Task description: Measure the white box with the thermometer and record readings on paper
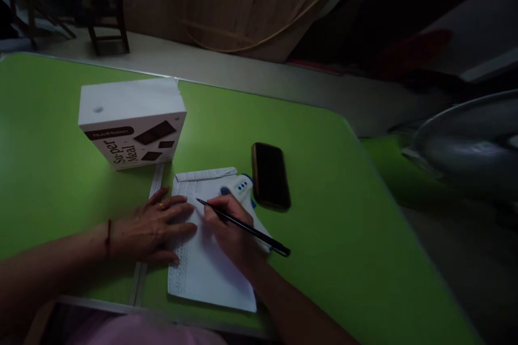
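A white notepad (218,275) with a folded-over top page lies on the green table, and columns of small handwriting run down its left side. My left hand (157,226) rests flat on the pad's left edge with its fingers spread. My right hand (230,229) grips a black pen (251,230), its tip at or just above the paper near the upper written lines. Partly behind my right hand lies a white and blue device (242,186), resembling a handheld thermometer, over the pad's right edge. Its lower part is mostly covered by the hand.
A dark phone (270,177) lies right of the pad. A white box (133,113) printed "Su-per Meal" stands at the upper left. The green table (332,215) has a metal seam and a right edge. Beyond it are a wooden chair (107,16) and a shiny rounded object (473,140).
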{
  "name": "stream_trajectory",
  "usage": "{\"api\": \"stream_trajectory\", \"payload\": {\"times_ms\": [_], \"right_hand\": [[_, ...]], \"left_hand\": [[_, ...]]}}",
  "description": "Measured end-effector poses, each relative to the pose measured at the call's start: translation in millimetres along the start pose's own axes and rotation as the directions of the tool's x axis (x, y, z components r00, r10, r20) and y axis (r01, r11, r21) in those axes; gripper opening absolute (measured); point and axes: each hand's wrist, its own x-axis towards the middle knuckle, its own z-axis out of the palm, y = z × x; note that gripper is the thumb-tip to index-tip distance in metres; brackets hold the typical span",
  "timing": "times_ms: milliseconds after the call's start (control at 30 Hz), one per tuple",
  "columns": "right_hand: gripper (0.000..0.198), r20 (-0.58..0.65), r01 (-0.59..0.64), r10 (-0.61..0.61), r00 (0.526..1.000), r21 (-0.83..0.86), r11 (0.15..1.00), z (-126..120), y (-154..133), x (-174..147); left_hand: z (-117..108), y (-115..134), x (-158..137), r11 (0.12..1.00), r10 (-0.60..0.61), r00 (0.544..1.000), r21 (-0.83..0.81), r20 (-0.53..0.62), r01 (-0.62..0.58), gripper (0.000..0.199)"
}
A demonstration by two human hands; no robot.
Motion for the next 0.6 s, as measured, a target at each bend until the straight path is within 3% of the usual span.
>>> {"api": "stream_trajectory", "payload": {"times_ms": [333, 600], "right_hand": [[0.012, 0.010, 0.105, -0.104, 0.994, -0.127, 0.986, 0.4, -1.8, 3.3], [0.013, 0.024, 0.065, -0.062, 0.998, -0.194, 0.979, 0.2, -8.3, 6.8]], "left_hand": [[-1.8, 0.0, 2.3, 1.000, 0.014, 1.000, -0.007, 0.008, -0.014, 0.054], [0.5, -0.9, 2.8, 1.000, 0.008, 1.000, -0.007, 0.022, -0.007, 0.055]]}}
